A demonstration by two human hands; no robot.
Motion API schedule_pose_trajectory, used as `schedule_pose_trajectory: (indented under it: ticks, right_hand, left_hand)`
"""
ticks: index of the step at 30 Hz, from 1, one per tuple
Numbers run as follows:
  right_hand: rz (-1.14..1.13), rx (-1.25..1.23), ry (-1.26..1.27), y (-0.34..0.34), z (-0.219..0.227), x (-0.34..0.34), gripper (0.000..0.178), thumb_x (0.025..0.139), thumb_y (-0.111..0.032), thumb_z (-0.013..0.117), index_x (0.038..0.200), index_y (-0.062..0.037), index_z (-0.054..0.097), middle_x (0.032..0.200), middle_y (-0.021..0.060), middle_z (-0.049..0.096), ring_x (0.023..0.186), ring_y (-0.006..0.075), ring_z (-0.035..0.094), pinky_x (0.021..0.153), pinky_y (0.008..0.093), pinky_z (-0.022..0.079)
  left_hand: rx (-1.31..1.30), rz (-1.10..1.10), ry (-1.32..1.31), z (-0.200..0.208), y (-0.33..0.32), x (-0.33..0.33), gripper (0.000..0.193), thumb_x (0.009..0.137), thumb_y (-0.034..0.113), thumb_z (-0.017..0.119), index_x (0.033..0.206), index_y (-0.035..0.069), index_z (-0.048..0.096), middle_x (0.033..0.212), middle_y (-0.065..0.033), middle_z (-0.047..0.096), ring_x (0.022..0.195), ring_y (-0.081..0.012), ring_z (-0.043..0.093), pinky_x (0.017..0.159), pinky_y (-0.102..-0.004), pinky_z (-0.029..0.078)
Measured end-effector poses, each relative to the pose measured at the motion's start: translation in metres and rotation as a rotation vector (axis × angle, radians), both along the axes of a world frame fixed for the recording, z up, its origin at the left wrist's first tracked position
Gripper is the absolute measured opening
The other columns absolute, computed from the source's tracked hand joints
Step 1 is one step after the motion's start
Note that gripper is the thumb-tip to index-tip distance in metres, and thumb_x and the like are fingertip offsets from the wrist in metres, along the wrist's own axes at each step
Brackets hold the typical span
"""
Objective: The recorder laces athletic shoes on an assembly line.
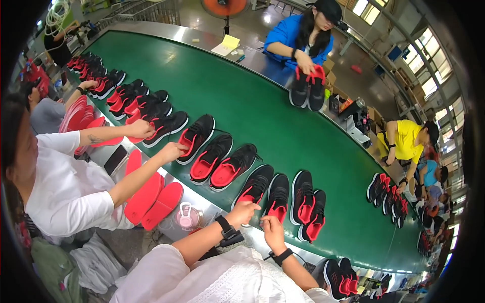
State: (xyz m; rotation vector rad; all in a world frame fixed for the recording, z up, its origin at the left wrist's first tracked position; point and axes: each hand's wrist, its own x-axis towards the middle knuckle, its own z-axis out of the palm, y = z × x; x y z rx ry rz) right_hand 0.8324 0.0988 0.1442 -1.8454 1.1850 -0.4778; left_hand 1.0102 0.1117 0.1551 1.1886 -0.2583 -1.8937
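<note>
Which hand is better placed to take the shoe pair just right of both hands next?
The right hand, likely: it is nearer that black-and-red pair, while the left hand is farther off.

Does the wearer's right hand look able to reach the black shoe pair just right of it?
Probably yes: the right hand is close to that shoe pair, and nothing visible blocks the green surface between them.

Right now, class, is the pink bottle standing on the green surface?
No, the pink bottle stands on the silver ledge beside the red insoles.
</note>
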Motion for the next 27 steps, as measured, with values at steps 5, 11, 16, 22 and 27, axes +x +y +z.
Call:
schedule_pose_trajectory:
  ticks: [5,11,16,22,27]
  right_hand:
    - [0.47,-0.617,0.594,-0.031,0.029,0.049,0.022,0.076,-0.011,0.053,0.097,-0.0032,0.056,0.093,0.0098,0.06,0.071,0.0207,0.058,0.057,0.0331,0.049]
    - [0.44,-0.513,1.026,-0.06,0.017,0.057,0.021,0.076,-0.019,0.053,0.086,-0.0048,0.064,0.083,0.0089,0.063,0.073,0.0206,0.06,0.056,0.0325,0.048]
    - [-0.044,0.715,-0.076,-0.061,-0.009,0.042,0.028,0.086,-0.035,0.053,0.092,-0.0097,0.062,0.09,0.0045,0.062,0.087,0.019,0.058,0.075,0.032,0.045]
    - [-0.216,1.163,-0.805,-0.033,-0.037,0.044,0.033,0.088,-0.038,0.049,0.109,-0.0122,0.055,0.103,-0.0027,0.057,0.099,0.0117,0.049,0.084,0.0346,0.038]
    - [-0.275,1.128,-0.847,-0.019,-0.011,0.067,0.029,0.09,-0.035,0.047,0.11,-0.0153,0.054,0.109,-0.0017,0.055,0.104,0.0137,0.049,0.086,0.0354,0.039]
  left_hand:
    - [-0.641,-0.089,-1.026,0.004,-0.015,-0.004,0.021,0.086,0.021,0.046,0.083,0.002,0.053,0.075,-0.0187,0.058,0.074,-0.039,0.056,0.066,-0.0447,0.044]
    - [-0.501,-0.225,-1.22,-0.03,-0.038,0.009,0.023,0.085,0.025,0.047,0.08,0.005,0.056,0.077,-0.0198,0.06,0.074,-0.0388,0.057,0.065,-0.0484,0.044]
    - [-0.361,-0.27,-1.282,-0.059,-0.02,0.008,0.028,0.086,0.031,0.045,0.083,0.006,0.058,0.076,-0.0207,0.061,0.073,-0.0393,0.058,0.065,-0.0498,0.044]
    - [-0.282,-0.388,-1.232,-0.044,-0.008,-0.006,0.032,0.085,0.03,0.046,0.095,0.002,0.055,0.093,-0.0178,0.06,0.087,-0.0359,0.057,0.074,-0.0459,0.045]
    - [-0.488,-0.186,-1.575,-0.044,-0.019,0.005,0.022,0.072,0.022,0.06,0.085,0.006,0.057,0.097,-0.0084,0.053,0.093,-0.0311,0.051,0.075,-0.0427,0.044]
